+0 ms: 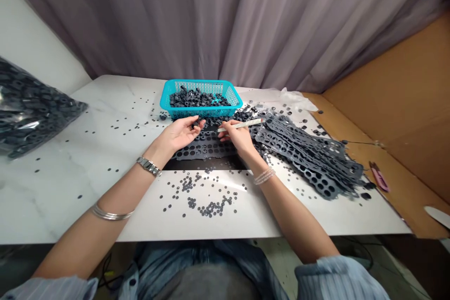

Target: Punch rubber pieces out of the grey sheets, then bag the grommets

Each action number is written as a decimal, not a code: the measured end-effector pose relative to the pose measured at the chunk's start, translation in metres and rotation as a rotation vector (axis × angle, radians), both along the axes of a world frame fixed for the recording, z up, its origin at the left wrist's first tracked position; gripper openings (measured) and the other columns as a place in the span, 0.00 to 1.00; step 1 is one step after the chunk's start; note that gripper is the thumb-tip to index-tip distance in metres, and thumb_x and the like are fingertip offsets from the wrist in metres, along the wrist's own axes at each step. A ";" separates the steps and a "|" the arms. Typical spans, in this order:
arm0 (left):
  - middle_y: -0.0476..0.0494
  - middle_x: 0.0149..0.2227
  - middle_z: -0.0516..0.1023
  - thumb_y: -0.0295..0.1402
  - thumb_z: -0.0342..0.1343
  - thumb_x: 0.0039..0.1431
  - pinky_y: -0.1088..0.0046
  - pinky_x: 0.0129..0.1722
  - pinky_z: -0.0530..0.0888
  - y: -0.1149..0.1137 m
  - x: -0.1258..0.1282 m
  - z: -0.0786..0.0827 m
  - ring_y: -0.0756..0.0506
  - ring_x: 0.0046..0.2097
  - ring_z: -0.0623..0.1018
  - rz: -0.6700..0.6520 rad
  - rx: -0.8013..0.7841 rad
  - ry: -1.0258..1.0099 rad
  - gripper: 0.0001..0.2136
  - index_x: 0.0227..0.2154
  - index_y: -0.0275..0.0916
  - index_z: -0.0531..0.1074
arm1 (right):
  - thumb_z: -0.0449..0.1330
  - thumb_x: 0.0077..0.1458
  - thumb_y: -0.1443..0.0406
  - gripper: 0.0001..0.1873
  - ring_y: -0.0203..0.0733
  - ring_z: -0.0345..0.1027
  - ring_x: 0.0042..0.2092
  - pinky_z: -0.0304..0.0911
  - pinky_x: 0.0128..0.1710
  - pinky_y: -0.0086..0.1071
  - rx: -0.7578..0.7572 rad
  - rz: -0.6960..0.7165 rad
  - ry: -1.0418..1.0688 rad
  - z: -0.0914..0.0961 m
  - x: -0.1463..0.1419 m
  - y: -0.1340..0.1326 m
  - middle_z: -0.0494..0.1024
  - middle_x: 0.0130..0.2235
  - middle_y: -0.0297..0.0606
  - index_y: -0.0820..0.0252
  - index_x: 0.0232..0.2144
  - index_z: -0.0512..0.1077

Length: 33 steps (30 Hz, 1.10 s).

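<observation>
My right hand point(237, 137) grips a thin white pen-like stick point(251, 123), its one end slanting up to the right and the other pointing toward my left hand. Palm turned up, my left hand point(183, 133) has its fingers curled with small black pieces point(195, 123) at the fingertips; exactly how many is hard to make out. Beneath both hands lies a dark perforated sheet point(207, 147) with rows of round holes. Just beyond them stands a turquoise plastic basket point(202, 111) partly filled with black ring-like pieces point(193, 97).
Stacked perforated strips point(309, 154) lie to the right, near pink-handled snips point(379, 178) on cardboard point(383, 150). Small black discs point(213, 208) are scattered over the white table point(116, 168). A clear bag point(31, 108) of black pieces sits at left; a grey curtain point(193, 23) hangs behind.
</observation>
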<state>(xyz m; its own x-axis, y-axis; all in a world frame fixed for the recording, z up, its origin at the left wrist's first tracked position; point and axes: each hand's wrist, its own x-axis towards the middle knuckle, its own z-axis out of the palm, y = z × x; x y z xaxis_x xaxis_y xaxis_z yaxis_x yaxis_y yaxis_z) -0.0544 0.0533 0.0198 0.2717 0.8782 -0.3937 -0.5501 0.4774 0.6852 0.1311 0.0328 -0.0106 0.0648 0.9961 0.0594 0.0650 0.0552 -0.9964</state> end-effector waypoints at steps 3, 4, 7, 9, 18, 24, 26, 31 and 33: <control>0.34 0.36 0.72 0.21 0.49 0.59 0.84 0.23 0.70 -0.002 0.002 0.002 0.51 0.33 0.75 -0.001 -0.028 -0.055 0.04 0.32 0.33 0.67 | 0.57 0.52 0.61 0.10 0.35 0.71 0.25 0.71 0.25 0.27 -0.004 -0.008 0.028 0.001 0.000 0.000 0.76 0.23 0.36 0.61 0.24 0.71; 0.34 0.36 0.72 0.20 0.49 0.59 0.84 0.23 0.71 -0.003 0.003 0.003 0.51 0.33 0.75 -0.002 -0.028 -0.064 0.04 0.32 0.32 0.67 | 0.58 0.52 0.61 0.10 0.35 0.71 0.25 0.71 0.25 0.27 -0.005 -0.009 0.031 0.000 0.000 0.000 0.76 0.23 0.36 0.61 0.24 0.71; 0.34 0.36 0.72 0.19 0.48 0.55 0.82 0.26 0.72 -0.005 0.002 0.004 0.49 0.36 0.76 -0.013 -0.004 -0.070 0.06 0.32 0.32 0.67 | 0.57 0.52 0.61 0.10 0.35 0.72 0.25 0.72 0.27 0.28 0.000 -0.016 0.022 -0.001 0.001 0.002 0.76 0.23 0.36 0.61 0.24 0.71; 0.33 0.36 0.71 0.19 0.47 0.54 0.80 0.29 0.74 -0.006 0.001 0.005 0.47 0.39 0.77 -0.022 0.033 -0.054 0.07 0.32 0.31 0.68 | 0.57 0.53 0.60 0.10 0.36 0.72 0.25 0.72 0.28 0.29 0.010 -0.020 0.000 -0.004 0.001 0.003 0.75 0.22 0.35 0.60 0.24 0.71; 0.48 0.23 0.66 0.32 0.59 0.54 0.77 0.25 0.65 -0.001 0.003 -0.003 0.52 0.27 0.66 0.017 0.389 0.439 0.06 0.27 0.35 0.75 | 0.57 0.54 0.59 0.13 0.38 0.71 0.25 0.67 0.28 0.29 0.099 0.019 -0.237 -0.013 -0.008 0.008 0.75 0.21 0.33 0.58 0.23 0.71; 0.46 0.28 0.71 0.22 0.65 0.36 0.70 0.44 0.65 -0.001 0.015 -0.010 0.41 0.41 0.70 -0.019 0.692 0.896 0.08 0.21 0.40 0.77 | 0.55 0.55 0.60 0.13 0.38 0.69 0.24 0.62 0.27 0.28 0.159 0.011 -0.386 -0.010 -0.009 0.006 0.75 0.21 0.33 0.58 0.22 0.70; 0.46 0.27 0.68 0.21 0.64 0.35 0.68 0.48 0.64 -0.002 0.018 -0.012 0.39 0.43 0.70 -0.042 0.755 0.986 0.09 0.20 0.41 0.76 | 0.55 0.56 0.61 0.13 0.38 0.68 0.25 0.61 0.27 0.28 0.178 0.013 -0.427 -0.008 -0.010 0.006 0.75 0.21 0.34 0.58 0.21 0.69; 0.47 0.26 0.62 0.19 0.60 0.39 0.65 0.51 0.62 -0.005 0.023 -0.016 0.38 0.42 0.69 -0.088 0.845 1.085 0.10 0.16 0.41 0.70 | 0.55 0.55 0.65 0.14 0.40 0.68 0.26 0.59 0.29 0.30 0.217 0.024 -0.522 -0.002 -0.014 0.007 0.73 0.20 0.35 0.57 0.18 0.66; 0.46 0.27 0.61 0.18 0.59 0.41 0.65 0.51 0.62 -0.006 0.024 -0.017 0.39 0.43 0.69 -0.094 0.856 1.084 0.11 0.15 0.41 0.68 | 0.55 0.54 0.67 0.13 0.41 0.68 0.27 0.59 0.30 0.31 0.222 0.023 -0.543 0.000 -0.016 0.007 0.73 0.20 0.35 0.56 0.18 0.66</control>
<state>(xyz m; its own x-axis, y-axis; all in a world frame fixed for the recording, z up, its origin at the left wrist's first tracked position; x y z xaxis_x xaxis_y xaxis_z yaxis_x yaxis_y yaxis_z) -0.0305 0.0471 0.0032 0.2502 0.9467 0.2028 0.4504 -0.2992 0.8412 0.1151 0.0402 -0.0103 -0.0546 0.9569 0.2853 0.5591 0.2660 -0.7852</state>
